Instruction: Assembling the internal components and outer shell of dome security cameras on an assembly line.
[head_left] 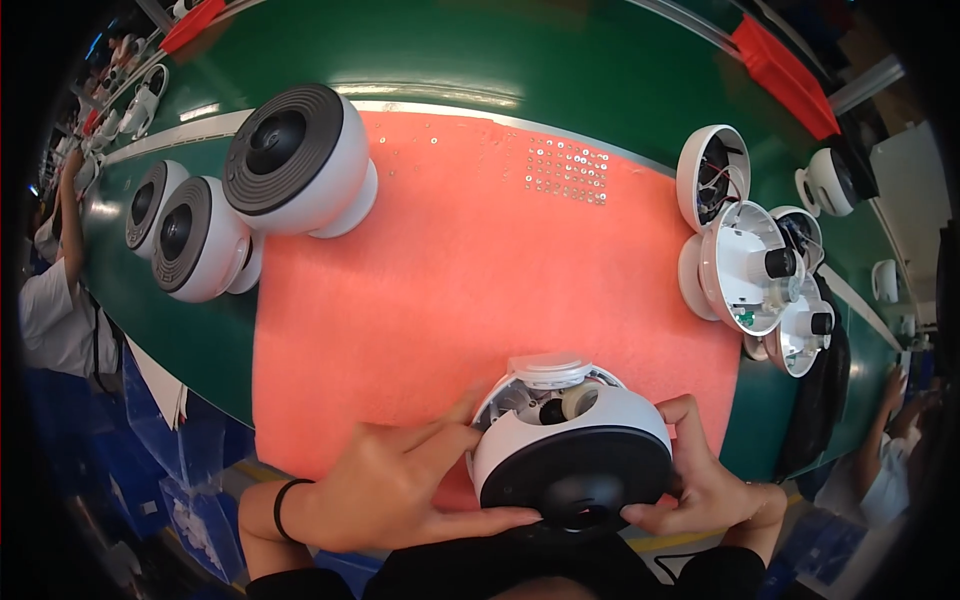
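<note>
Two bare hands clasp a white dome camera point(572, 455) at the near edge of the orange mat point(480, 260): the left hand point(400, 490) and right hand point(705, 485) each close on one flank of its shell. Its black lens face points toward the person, its open back toward the far edge. The hard plastic shell looks light and smooth, likely slippery; the exposed internals look fragile, so the rim is the safer hold. Three finished cameras point(300, 160) stand at the far left corner.

3 domed units point(215, 205) left of mat point(480, 260), opened shells point(755, 265) right, apparently stacked
</note>
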